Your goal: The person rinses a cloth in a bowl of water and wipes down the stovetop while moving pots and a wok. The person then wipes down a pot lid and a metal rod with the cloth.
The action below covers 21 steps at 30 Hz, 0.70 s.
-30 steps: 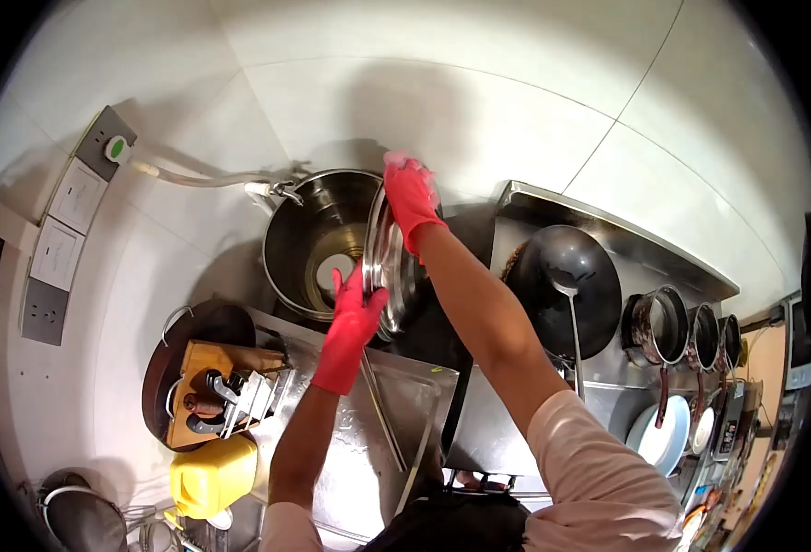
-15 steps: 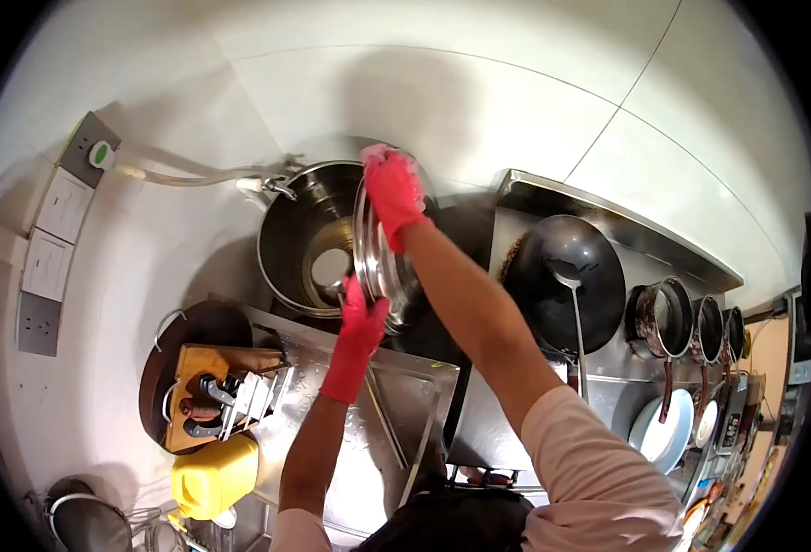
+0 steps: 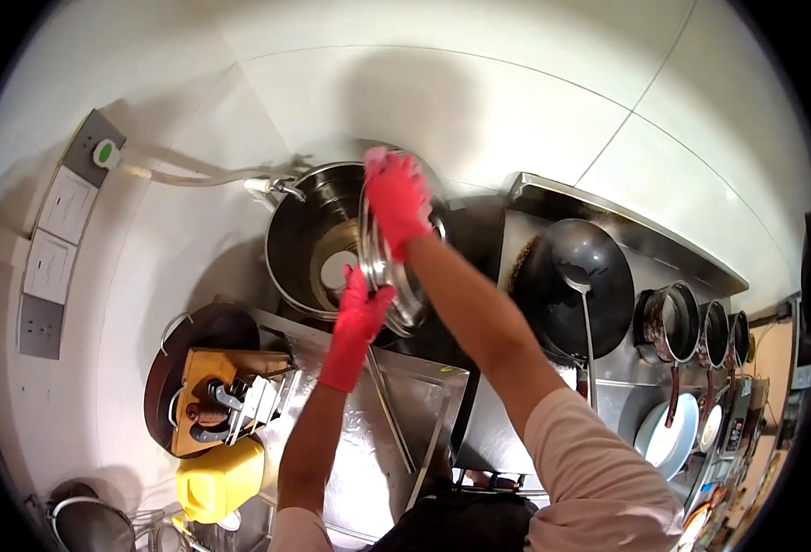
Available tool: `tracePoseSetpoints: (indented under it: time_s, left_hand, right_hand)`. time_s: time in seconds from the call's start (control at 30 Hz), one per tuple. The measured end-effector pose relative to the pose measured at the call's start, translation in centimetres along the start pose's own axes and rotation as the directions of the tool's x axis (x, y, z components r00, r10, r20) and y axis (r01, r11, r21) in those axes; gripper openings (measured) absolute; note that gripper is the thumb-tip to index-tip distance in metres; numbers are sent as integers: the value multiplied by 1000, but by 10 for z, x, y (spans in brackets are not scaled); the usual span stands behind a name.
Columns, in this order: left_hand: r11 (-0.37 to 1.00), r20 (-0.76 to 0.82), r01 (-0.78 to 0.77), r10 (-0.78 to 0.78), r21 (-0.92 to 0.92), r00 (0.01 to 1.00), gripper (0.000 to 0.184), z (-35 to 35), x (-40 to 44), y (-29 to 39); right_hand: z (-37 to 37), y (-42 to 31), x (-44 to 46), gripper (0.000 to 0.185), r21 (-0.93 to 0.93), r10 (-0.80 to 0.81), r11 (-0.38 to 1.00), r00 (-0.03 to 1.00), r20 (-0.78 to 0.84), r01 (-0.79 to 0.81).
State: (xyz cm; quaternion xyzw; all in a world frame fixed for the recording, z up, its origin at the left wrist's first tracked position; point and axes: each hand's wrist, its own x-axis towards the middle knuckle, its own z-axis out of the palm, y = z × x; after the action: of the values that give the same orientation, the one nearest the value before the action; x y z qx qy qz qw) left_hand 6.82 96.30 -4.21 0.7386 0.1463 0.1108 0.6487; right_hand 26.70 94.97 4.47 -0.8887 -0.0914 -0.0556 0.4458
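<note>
A shiny metal pot lid (image 3: 398, 290) is tilted on edge over the right side of a large steel stockpot (image 3: 287, 262). My left hand (image 3: 359, 313), in a red rubber glove, grips the lid's near rim. My right hand (image 3: 398, 202), gloved the same way, is closed over the lid's far upper part. A paler pink patch shows at its fingertips; I cannot tell whether it is glove or cloth. Inside the pot, a round bright patch shows at the bottom. A tap (image 3: 286, 187) reaches over the pot's left rim.
On the right stands a black wok (image 3: 608, 285) with a ladle (image 3: 588, 322) in it, then several saucepans (image 3: 672, 322). At the lower left are a knife block (image 3: 198, 368), a yellow jug (image 3: 221, 478) and a steel counter (image 3: 332, 460). A tiled wall (image 3: 516, 55) rises behind.
The view has shifted slightly, so the surroundings sit a little further right. The left hand has moved slightly up along the lid's rim; both hands stay on the lid.
</note>
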Motion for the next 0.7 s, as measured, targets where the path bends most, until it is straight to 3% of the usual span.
tracePoseSetpoints:
  time_s: [0.07, 0.1, 0.17, 0.2, 0.27, 0.3, 0.37, 0.43, 0.5, 0.53, 0.57, 0.6, 0.63, 0.7]
  left_hand:
    - [973, -196, -64, 109, 223, 975, 63, 25, -17, 6]
    - [951, -139, -118, 163, 285, 977, 70, 21, -14, 7]
    - [956, -121, -90, 128, 279, 984, 75, 4, 0, 9]
    - [959, -47, -90, 107, 269, 993, 77, -8, 15, 17]
    - [964, 167, -103, 63, 243, 984, 82, -32, 47, 39]
    - [997, 164, -73, 66, 35, 984, 81, -37, 53, 28]
    - [978, 93, -119, 137, -172, 986, 79, -32, 55, 21]
    - [973, 28, -189, 194, -134, 981, 76, -15, 37, 23]
    - [995, 77, -94, 97, -41, 992, 74, -6, 24, 7]
    - [987, 72, -157, 154, 33, 985, 72, -1, 14, 1]
    - [970, 67, -218, 211, 109, 975, 70, 5, 4, -5]
    - [998, -35, -65, 66, 16, 997, 76, 17, -9, -1]
    - [991, -40, -71, 76, 109, 996, 82, 18, -16, -3]
    - [967, -25, -99, 108, 235, 994, 98, 12, -12, -8]
  right_hand:
    - [-17, -7, 26, 43, 36, 195, 978, 963, 185, -205]
    - [-24, -12, 35, 42, 38, 278, 954, 922, 269, -299]
    - [-10, -5, 19, 42, -22, 102, 995, 989, 111, -100]
    - [-1, 1, 3, 42, -67, 8, 998, 999, 37, -6]
    - [11, 7, -41, 48, 60, -110, 992, 994, -11, 110]
    - [14, 12, -65, 49, -26, -176, 984, 984, -33, 175]
    - [12, 18, -88, 49, -126, -246, 963, 968, -54, 238]
    - [4, 18, -91, 49, -160, -241, 960, 969, -61, 229]
    - [-3, 12, -49, 47, -50, -111, 993, 991, -76, 107]
    - [-7, 7, -24, 46, 6, -48, 999, 996, -71, 49]
    - [-13, 3, 1, 45, 0, 66, 998, 996, 52, -67]
    - [-22, 0, 27, 45, -16, 179, 984, 970, 167, -179]
    - [-28, -5, 42, 45, -42, 284, 958, 920, 272, -283]
    - [-28, -9, 29, 45, -93, 151, 986, 973, 173, -136]
